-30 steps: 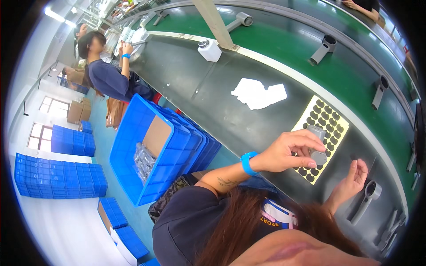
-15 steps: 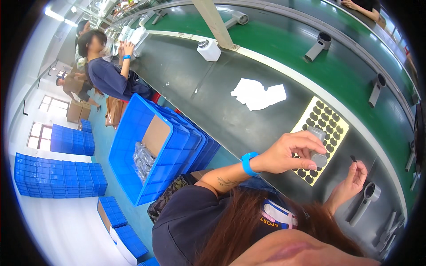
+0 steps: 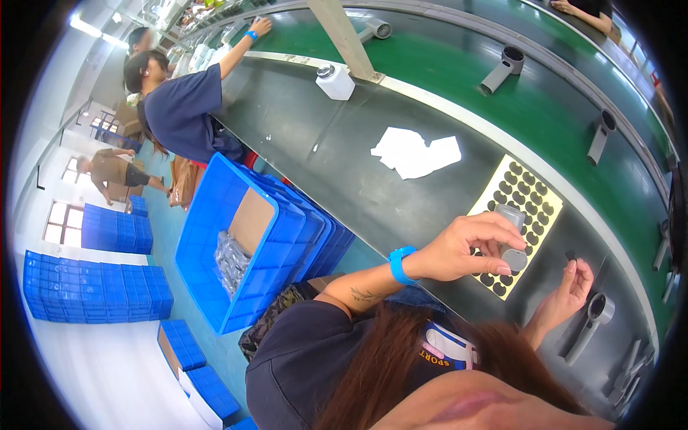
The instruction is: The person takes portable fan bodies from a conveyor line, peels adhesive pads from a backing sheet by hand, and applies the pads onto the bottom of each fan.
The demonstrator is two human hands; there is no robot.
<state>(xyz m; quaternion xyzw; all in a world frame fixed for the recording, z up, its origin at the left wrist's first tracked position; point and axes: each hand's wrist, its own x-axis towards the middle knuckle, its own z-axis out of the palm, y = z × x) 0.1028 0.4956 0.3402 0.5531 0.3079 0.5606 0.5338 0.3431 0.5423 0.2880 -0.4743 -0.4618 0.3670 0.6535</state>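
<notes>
My left hand, with a blue band at its wrist, grips a grey plastic part with a round flat end over the sticker sheet. More grey plastic shows beyond the fingers; whether it is the same piece I cannot tell. Between the thumb and fingertip of my right hand is a small black sticker, apart from the grey part. Under the left hand lies a pale yellow sheet with rows of round black stickers. A grey handheld fan body lies just right of my right hand.
White paper and a white bottle stand farther along the dark bench. Beyond it, a green conveyor carries grey fan bodies. Blue crates stack at the left. A co-worker reaches toward the belt.
My hands have barely moved; the sticker at my right fingertips has shifted slightly. Fan bodies on the conveyor moved a little leftward. The co-worker stretched an arm toward the belt; a person behind moved.
</notes>
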